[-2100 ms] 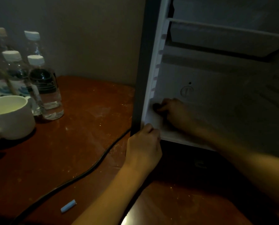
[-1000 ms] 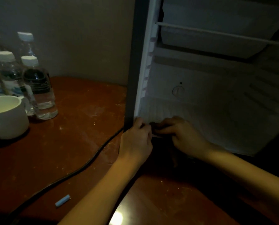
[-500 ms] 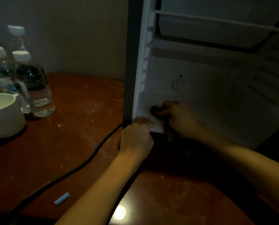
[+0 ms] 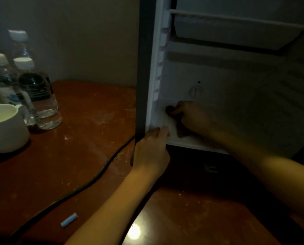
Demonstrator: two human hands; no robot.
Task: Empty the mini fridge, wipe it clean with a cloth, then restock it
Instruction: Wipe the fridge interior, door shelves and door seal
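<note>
Both hands work at the lower left corner of the open mini fridge [image 4: 236,103], one bracing it and one holding a cloth inside.

The mini fridge stands on a reddish wooden surface [image 4: 80,142], and its white cabinet rises above and to the right of both hands. The left hand [image 4: 151,149] reaches up from below, fingers wrapped round the dark front edge at the bottom corner and thumb on the white lip. Just right of it and deeper in, the right hand [image 4: 191,115] lies knuckles up, low inside the fridge, clenched on a dark cloth [image 4: 182,131] held near the left inner wall. Well left of the left hand stand three capped water bottles [image 4: 39,96] and one white mug [image 4: 6,129]. One black cable [image 4: 94,175] runs below and left of that hand. One thermostat dial [image 4: 196,91] sits just above the right hand. One small pale blue stick [image 4: 69,220] lies beside the left forearm.
</note>
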